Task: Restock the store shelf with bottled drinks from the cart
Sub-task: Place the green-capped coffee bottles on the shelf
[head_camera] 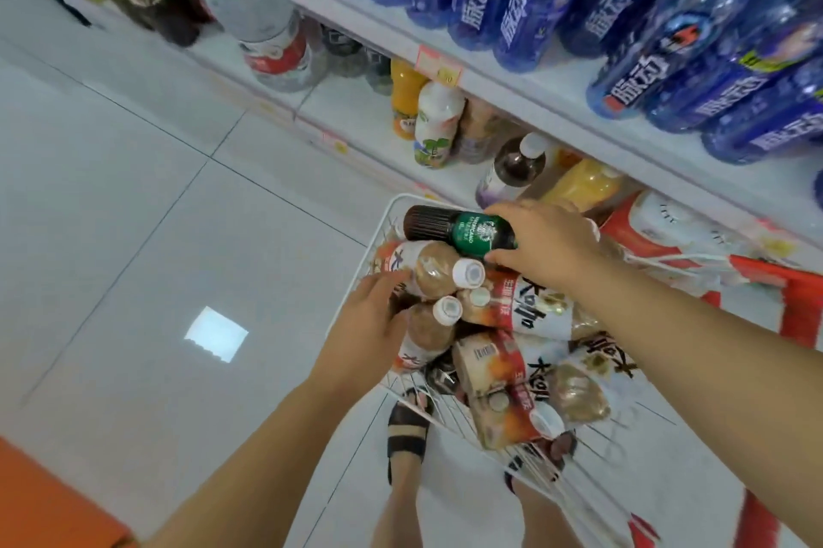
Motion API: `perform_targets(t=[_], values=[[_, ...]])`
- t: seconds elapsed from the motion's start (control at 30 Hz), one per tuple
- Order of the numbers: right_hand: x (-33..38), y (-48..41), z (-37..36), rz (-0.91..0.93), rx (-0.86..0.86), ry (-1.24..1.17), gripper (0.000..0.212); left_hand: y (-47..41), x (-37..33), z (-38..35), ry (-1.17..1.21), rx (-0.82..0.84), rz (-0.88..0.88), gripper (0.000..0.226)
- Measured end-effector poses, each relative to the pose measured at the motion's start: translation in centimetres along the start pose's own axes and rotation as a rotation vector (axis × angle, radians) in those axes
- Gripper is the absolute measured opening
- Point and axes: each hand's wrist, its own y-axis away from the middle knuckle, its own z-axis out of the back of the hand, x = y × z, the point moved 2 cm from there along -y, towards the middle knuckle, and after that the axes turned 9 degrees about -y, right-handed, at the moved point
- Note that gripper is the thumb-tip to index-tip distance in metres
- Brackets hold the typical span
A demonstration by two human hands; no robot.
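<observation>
Lying heaped in the white wire cart (403,209), plastic bottles with white caps are stacked on their sides, nearest the near rim. The left hand (369,325) is spread loosely against a tea-coloured bottle (427,267) at the cart's left edge, touching but not yet closed round it. At the far rim, the right hand (547,244) is wrapped round the body of a dark coffee bottle (458,229). Such filled bottles are judged heavy, stiff and smooth; the waist is best gripped. Beyond, the lower shelf (356,102) is only partly stocked.
</observation>
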Motion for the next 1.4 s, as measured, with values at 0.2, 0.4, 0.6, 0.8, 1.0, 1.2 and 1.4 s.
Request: perform_targets(t=[0.2,0.4,0.6,0.8,1.0,1.2,1.4], values=[[-0.1,3.1,3.3,-0.026,-0.172,-0.477,0.051,1.0,-1.5,0.3,0.01,0.05,0.022,0.046],[-2.1,9.1,10.6,-0.08,-0.447,-0.935,0.041,1.1,-6.6,2.4,0.011,-0.014,-0.078,0.04],[-3.2,16.7,19.7,-0.041,-0.664,-1.07,0.037,2.8,-19.3,6.3,0.03,-0.025,-0.4,0.042],[-5.3,24.5,31.5,0.089,-0.868,-1.116,0.028,7.3,-34.3,10.8,0.134,0.006,-0.71,0.054],[-9.7,32.9,41.8,0.283,-1.064,-1.207,0.027,11.2,-48.2,13.0,0.278,0.101,-0.914,0.049],[-14.4,38.1,47.3,0.385,-1.103,-1.28,0.025,13.8,-56.8,13.2,0.31,0.169,-1.021,0.054],[-18.5,40.2,49.8,0.342,-1.081,-1.235,0.034,13.1,-62.0,13.5,0.312,-0.096,-1.027,0.053]])
